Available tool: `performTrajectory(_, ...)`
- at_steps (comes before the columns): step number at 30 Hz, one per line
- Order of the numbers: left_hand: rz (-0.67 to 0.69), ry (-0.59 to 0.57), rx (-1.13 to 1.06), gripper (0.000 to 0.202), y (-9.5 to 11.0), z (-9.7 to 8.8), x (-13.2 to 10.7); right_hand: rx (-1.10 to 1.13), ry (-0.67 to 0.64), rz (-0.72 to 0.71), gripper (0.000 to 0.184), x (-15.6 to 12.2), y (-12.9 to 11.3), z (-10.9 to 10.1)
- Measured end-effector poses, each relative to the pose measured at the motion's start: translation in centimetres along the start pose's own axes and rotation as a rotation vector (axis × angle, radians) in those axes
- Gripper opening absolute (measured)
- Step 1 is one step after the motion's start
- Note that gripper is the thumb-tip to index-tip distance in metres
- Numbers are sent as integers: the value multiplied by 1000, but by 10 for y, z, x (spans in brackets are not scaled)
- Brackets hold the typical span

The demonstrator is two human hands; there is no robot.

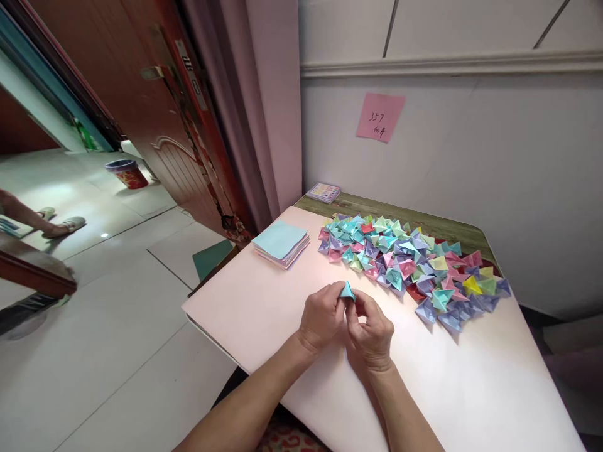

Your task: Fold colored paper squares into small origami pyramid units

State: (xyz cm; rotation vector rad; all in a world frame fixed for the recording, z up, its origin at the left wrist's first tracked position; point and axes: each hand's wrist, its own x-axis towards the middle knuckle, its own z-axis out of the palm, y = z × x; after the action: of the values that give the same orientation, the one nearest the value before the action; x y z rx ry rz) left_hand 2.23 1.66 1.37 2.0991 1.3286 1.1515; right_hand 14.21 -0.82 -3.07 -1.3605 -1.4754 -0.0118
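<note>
Between my two hands is a small folded piece of light blue paper (347,291), its peak showing above the fingertips. My left hand (322,317) pinches it from the left side, fingers curled. From the right, my right hand (370,326) grips it with thumb and fingers; its lower part is hidden by them. Just beyond lies a wide pile of small folded paper shapes (377,251) in blue, green, pink, purple, yellow and red. To the left of it sits a stack of square paper sheets (279,242), a light blue one on top.
The pale pink table top (235,295) has its left edge near my left forearm. A small packet (323,192) lies at the back corner. On the wall is a pink note (380,117). A wooden door (141,107), a red bin (127,174) and another person's legs (28,215) are leftward.
</note>
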Motion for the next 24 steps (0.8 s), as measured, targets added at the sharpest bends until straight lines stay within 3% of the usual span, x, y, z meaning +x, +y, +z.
performTrajectory(3,69,24,14,37,-3,1,-2,76,75,82,21,0,1,1)
performTrajectory(6,46,33,-175,40,-5,1,-1,176,140,153,21,1,4,1)
performTrajectory(11,-295,-49,-762,27,-4,-2,7,420,135,301,18,3,7,0)
performTrajectory(15,-481,-81,-931,23,-6,-8,10,532,-5,336,18,8,4,-4)
performTrajectory(21,-446,-141,-994,33,-8,-12,7,522,-114,249,15,13,7,-9)
performTrajectory(24,-416,-156,-969,28,-8,-12,5,531,-154,212,13,14,10,-12)
